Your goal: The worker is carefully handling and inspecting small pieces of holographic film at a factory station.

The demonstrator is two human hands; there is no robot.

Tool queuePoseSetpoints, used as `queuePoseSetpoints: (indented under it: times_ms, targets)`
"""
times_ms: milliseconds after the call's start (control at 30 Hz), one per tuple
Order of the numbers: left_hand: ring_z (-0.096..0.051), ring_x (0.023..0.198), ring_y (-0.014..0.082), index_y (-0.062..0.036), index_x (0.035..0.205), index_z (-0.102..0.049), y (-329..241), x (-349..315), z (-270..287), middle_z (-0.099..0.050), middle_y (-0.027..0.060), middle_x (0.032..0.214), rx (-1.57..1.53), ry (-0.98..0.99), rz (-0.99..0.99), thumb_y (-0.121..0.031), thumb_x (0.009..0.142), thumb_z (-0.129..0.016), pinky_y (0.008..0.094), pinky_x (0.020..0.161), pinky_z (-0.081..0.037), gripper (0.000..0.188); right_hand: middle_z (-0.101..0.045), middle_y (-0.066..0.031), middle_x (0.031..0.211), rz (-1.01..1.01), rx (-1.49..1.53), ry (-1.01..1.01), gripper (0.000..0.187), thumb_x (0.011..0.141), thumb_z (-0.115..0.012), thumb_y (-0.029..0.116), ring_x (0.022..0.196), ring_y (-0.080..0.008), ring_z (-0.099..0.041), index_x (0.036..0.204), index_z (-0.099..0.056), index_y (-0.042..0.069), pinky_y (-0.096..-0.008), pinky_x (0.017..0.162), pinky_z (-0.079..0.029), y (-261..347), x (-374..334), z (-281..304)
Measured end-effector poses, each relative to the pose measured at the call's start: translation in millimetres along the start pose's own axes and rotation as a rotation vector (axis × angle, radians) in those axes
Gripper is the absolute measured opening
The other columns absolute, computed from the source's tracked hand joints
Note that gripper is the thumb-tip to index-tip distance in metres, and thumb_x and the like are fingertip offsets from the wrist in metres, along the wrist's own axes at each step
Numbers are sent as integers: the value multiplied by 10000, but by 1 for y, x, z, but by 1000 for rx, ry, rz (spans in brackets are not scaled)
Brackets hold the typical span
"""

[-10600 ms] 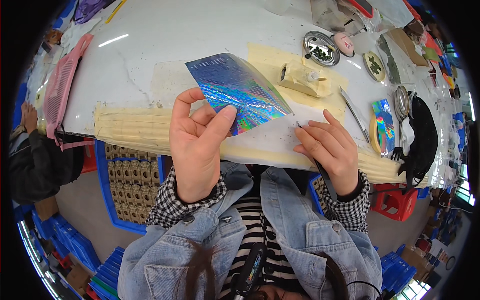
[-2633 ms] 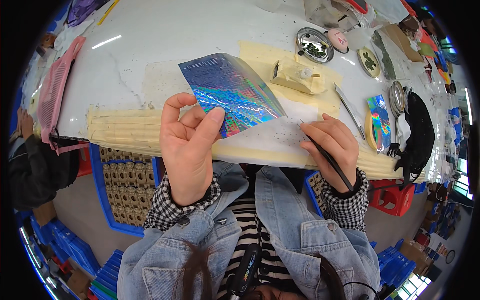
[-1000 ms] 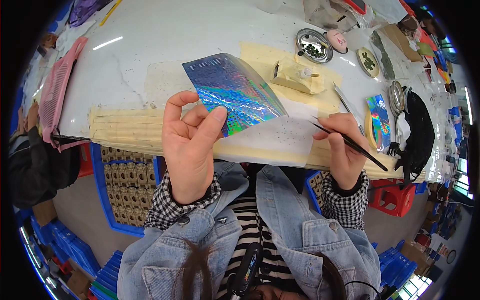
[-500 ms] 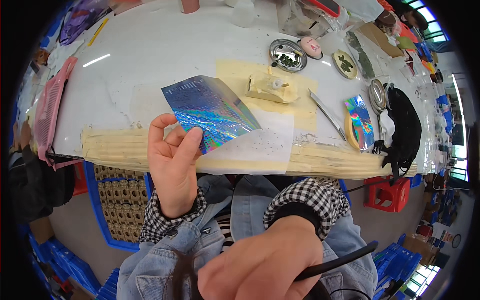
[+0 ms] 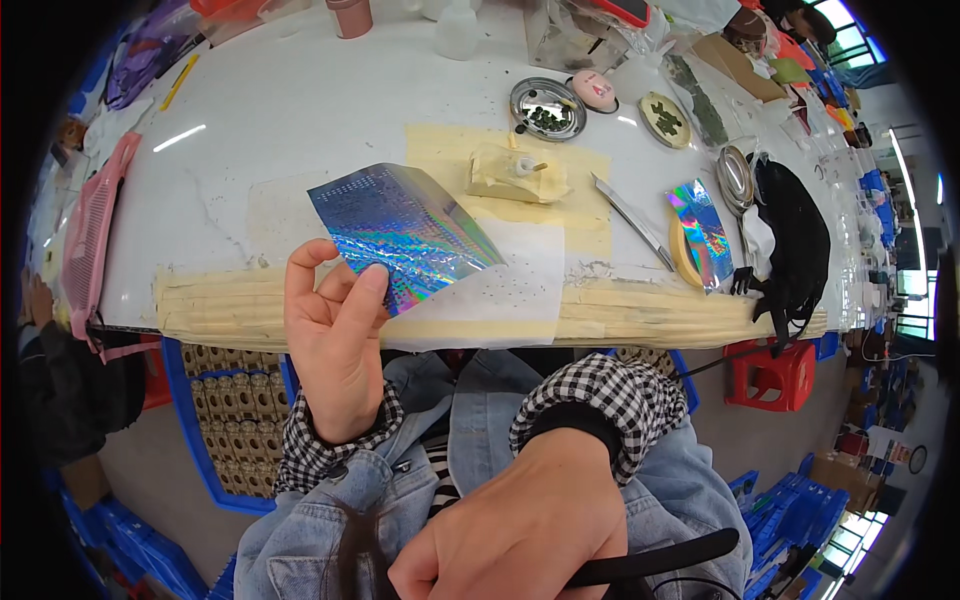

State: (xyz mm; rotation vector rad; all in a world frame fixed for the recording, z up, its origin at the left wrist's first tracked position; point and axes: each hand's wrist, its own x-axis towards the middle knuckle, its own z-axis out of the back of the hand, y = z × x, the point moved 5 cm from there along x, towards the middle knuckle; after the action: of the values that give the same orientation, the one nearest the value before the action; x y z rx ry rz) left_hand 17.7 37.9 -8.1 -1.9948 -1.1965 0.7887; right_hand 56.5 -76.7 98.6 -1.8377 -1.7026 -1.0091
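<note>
1. Right now, a shiny blue rainbow sheet of thin film (image 5: 400,225) is pinched between the thumb and fingers of the left hand (image 5: 335,325). It is held tilted above a smooth white table (image 5: 300,100).
2. Part of a flat white paper (image 5: 530,305), dotted with tiny dark specks, is blocked from view by the sheet.
3. A thin black tool (image 5: 665,558) is gripped in the curled right hand (image 5: 520,515), low over the lap and away from the table. Its fingertips are mostly hidden.
4. Behind the sheet, a lumpy block wrapped in pale yellow tape (image 5: 490,175) is seen.
5. Farther back, dark green bits (image 5: 548,122) are held in a shiny silver metal dish (image 5: 540,92). A smooth pink rounded thing (image 5: 594,90) is set beside it.
6. To the right, a long pointed silver metal tool (image 5: 632,220) is laid near a pale yellow tape roll (image 5: 683,258). A floppy black cloth bag (image 5: 800,230) is placed beyond.
7. At the far left, a pink plastic mesh basket (image 5: 95,230) is tilted.
8. Below, rows of brown bumpy pieces (image 5: 235,400) are packed in a blue plastic crate (image 5: 190,425).
</note>
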Motion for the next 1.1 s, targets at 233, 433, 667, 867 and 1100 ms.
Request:
queuePoseSetpoints:
  times_ms: [233, 433, 667, 867, 1100]
  targets:
    - [-601, 762, 101, -67, 1160, -416, 1, -1, 1, -629, 57, 846, 11, -2, -6, 61, 870, -568, 242, 677, -487, 351, -595, -153, 867, 27, -65, -24, 301, 973, -467, 151, 532, -184, -464, 1038, -546, -131, -317, 493, -387, 7, 4, 2]
    - [-621, 805, 126, -60, 1180, -396, 0, -2, -2, -633, 65, 863, -2, 38, -6, 68, 863, -571, 263, 728, -514, 383, -619, -136, 1088, -237, -346, 408, 370, 975, -476, 232, 575, -179, -503, 1152, -557, -83, -348, 649, -427, 24, 8, 13]
    - [-635, 853, 126, -38, 1182, -390, 0, 1, 5, -642, 65, 923, 41, 101, 11, 48, 863, -590, 299, 725, -563, 386, -509, -62, 664, 200, -1172, -425, 769, 921, -103, 624, 561, -168, -507, 738, -588, 56, -320, 601, -418, 87, -7, 53]
    - [-643, 820, 122, 3, 1127, -472, 5, 5, 2, -659, 86, 942, 28, 136, 90, 47, 857, -603, 250, 722, -547, 304, -632, -120, 787, -193, -1815, -206, 641, 879, -411, 572, 686, -215, -623, 938, -660, -16, -289, 565, -484, 100, -32, 57]
    - [-637, 795, 101, 6, 1050, -532, 7, 5, 4, -665, 89, 924, 62, 135, 118, 27, 855, -622, 226, 690, -532, 215, -686, -139, 846, -354, -2040, -241, 373, 697, -787, 166, 744, -213, -654, 992, -662, -27, -278, 653, -505, 86, -22, 60]
